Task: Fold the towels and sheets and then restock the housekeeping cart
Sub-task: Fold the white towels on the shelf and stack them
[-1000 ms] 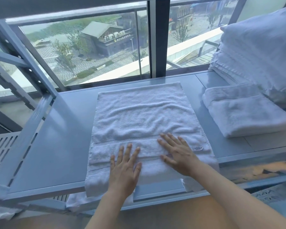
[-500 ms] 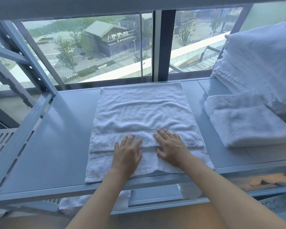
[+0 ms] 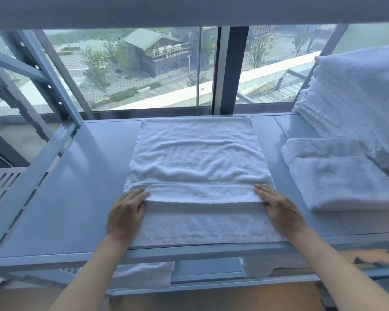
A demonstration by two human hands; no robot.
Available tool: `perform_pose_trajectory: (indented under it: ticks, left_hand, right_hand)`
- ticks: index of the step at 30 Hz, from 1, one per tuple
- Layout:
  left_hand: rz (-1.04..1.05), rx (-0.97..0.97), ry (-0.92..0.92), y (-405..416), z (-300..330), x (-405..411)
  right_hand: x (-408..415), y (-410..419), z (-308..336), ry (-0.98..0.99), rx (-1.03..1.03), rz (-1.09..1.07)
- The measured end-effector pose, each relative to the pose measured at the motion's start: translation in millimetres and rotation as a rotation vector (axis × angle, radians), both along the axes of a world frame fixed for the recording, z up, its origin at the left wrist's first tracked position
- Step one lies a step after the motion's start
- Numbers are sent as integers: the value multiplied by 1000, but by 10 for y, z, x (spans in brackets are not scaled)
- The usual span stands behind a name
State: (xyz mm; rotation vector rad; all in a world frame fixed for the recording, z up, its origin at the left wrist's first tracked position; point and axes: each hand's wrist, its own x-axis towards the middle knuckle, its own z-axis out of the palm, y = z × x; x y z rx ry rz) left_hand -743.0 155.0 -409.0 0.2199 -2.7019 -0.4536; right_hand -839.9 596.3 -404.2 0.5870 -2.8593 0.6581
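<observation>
A white towel (image 3: pixel 195 153) lies flat on the grey shelf (image 3: pixel 65 198), its long side running away from me toward the window. A raised fold crosses it near the front. My left hand (image 3: pixel 126 212) grips the left end of that fold, fingers on top and thumb at its edge. My right hand (image 3: pixel 279 209) grips the right end the same way. The towel's near edge reaches the shelf's front lip.
A folded white towel (image 3: pixel 337 176) sits on the shelf to the right, with a tall stack of white linen (image 3: pixel 357 97) behind it. More white towels (image 3: pixel 144 274) lie on the lower shelf. A grey upright post (image 3: pixel 43 75) stands at the left; a window runs behind.
Both hands slid apart from the towel's middle to its left and right edges. A raised fold now crosses the towel between them.
</observation>
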Motion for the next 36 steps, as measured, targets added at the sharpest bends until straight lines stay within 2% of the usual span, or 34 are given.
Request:
perform_pose_trajectory:
  ticks: [5, 9, 12, 14, 16, 19, 22, 27, 32, 36]
  left_hand:
    - [20, 37, 63, -4, 315, -142]
    - [11, 61, 208, 42, 745, -92]
    - [-25, 57, 244, 109, 787, 245]
    - [-14, 88, 214, 125, 614, 565]
    - [-12, 137, 147, 186, 326, 904]
    - [-109, 146, 94, 310, -95, 1270]
    - [-122, 163, 103, 272, -235, 1307]
    - [-91, 174, 73, 254, -57, 1088]
    - [-64, 108, 175, 186, 205, 1067]
    - [-87, 107, 144, 221, 60, 1251]
  right_hand:
    - [-195, -109, 254, -25, -8, -3]
    - [-192, -88, 670, 169, -153, -37]
    - [101, 33, 799, 278, -202, 12]
    - [400, 127, 691, 217, -217, 34]
    - [712, 200, 425, 77, -188, 42]
    - [995, 291, 21, -71, -106, 77]
    - [953, 334, -72, -53, -88, 86]
    - [735, 272, 87, -37, -48, 42]
    - [703, 375, 162, 79, -49, -19]
    - [847, 478, 8, 61, -6, -7]
